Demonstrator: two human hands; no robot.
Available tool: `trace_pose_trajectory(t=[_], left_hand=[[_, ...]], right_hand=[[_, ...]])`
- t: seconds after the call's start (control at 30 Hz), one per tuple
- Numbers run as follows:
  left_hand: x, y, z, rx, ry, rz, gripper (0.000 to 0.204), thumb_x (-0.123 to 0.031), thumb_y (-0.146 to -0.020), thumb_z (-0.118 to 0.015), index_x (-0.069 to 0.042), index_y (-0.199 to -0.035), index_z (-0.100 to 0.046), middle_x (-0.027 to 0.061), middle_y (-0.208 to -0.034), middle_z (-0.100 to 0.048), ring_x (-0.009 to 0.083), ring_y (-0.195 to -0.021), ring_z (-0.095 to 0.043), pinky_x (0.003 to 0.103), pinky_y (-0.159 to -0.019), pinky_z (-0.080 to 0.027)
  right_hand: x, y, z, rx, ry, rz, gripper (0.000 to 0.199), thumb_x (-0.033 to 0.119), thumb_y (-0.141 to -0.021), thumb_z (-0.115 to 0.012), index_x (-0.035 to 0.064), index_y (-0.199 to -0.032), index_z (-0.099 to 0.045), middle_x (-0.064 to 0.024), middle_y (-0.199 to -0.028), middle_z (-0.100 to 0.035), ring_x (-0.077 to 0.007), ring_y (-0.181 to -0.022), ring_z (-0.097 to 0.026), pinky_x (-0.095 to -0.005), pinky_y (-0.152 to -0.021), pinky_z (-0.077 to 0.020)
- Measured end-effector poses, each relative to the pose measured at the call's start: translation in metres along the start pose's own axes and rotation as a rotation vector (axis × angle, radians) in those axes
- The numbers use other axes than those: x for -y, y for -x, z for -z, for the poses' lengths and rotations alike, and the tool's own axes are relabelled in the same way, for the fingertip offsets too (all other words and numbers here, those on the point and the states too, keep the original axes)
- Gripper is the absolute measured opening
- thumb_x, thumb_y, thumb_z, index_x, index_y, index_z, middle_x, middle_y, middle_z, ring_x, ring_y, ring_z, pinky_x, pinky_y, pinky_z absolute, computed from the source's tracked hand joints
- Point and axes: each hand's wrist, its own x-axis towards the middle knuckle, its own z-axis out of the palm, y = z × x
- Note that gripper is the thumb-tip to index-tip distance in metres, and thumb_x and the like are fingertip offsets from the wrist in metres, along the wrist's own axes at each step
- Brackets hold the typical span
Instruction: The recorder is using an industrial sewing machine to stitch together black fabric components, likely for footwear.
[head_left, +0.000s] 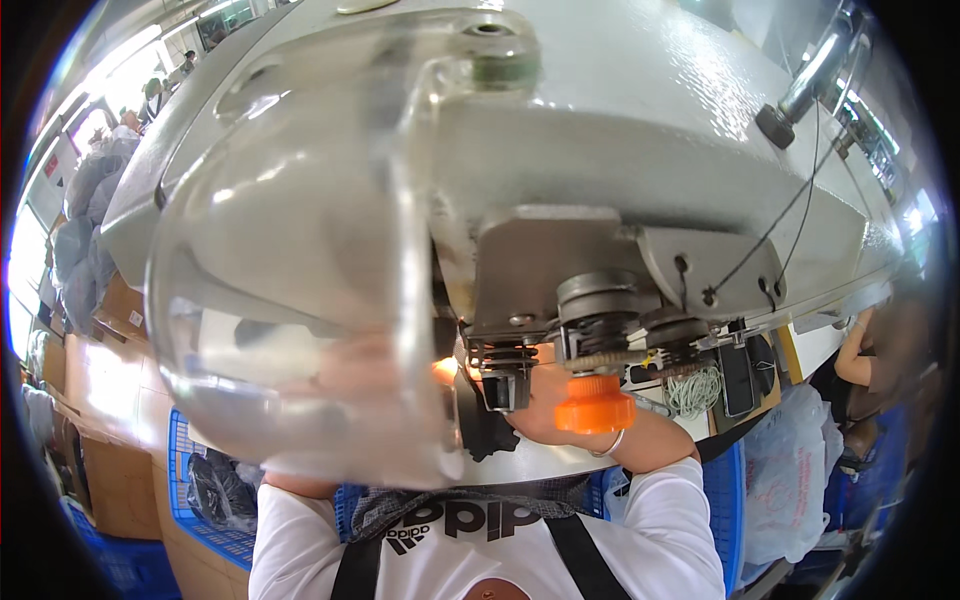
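A grey-white sewing machine head (620,150) fills the upper middle of the view, close up. On its near side are metal tension discs (597,300) and an orange knob (594,404). A clear plastic guard (270,250) covers the left part. Through it my left hand (355,370) shows only as a blur, its fingers not readable. Behind the knob lies my right hand (540,402), with a bracelet (609,444) at the wrist; the machine parts hide its fingers. Between the two hands lies black fabric (487,425), beside the right hand. What either hand grips is hidden.
To the right lie a tangle of pale cord (693,391) and a dark phone (738,380). Blue baskets (205,500) flank me, the left holding dark bagged goods. Filled plastic bags (785,470) stand at right. Another person's arm (855,355) shows at far right.
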Motion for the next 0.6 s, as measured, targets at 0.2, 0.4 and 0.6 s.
trace_pose_trajectory(t=[0.2, 0.4, 0.6], left_hand=[[0.005, -0.003, -0.009, -0.059, 0.135, 0.057, 0.026, -0.009, -0.058, -0.069, -0.008, -0.084, -0.068, 0.0045, -0.081, -0.063, 0.0224, -0.065, -0.060, 0.036, -0.054, -0.045], [0.007, 0.009, -0.010, 0.006, 0.047, 0.085, 0.022, -0.010, -0.061, -0.069, -0.009, -0.083, -0.069, 0.0048, -0.084, -0.063, 0.0221, -0.070, -0.060, 0.036, -0.058, -0.045], [0.006, 0.008, -0.011, -0.022, 0.057, 0.097, 0.020, -0.008, -0.064, -0.069, -0.010, -0.084, -0.069, 0.0036, -0.083, -0.063, 0.0217, -0.076, -0.059, 0.036, -0.063, -0.044]], right_hand=[[-0.012, 0.003, -0.012, -0.212, -0.184, -0.003, 0.030, 0.025, -0.065, -0.075, 0.0114, -0.090, -0.065, -0.0037, -0.091, -0.065, -0.0245, -0.074, -0.062, -0.0348, -0.060, -0.0487], [-0.017, 0.003, -0.010, -0.151, -0.213, -0.031, 0.030, 0.025, -0.065, -0.075, 0.0116, -0.091, -0.065, -0.0035, -0.091, -0.065, -0.0241, -0.073, -0.062, -0.0346, -0.059, -0.0488], [-0.019, 0.004, -0.013, -0.111, -0.250, -0.074, 0.030, 0.024, -0.066, -0.075, 0.0119, -0.091, -0.066, -0.0032, -0.091, -0.065, -0.0237, -0.072, -0.062, -0.0343, -0.059, -0.0490]])
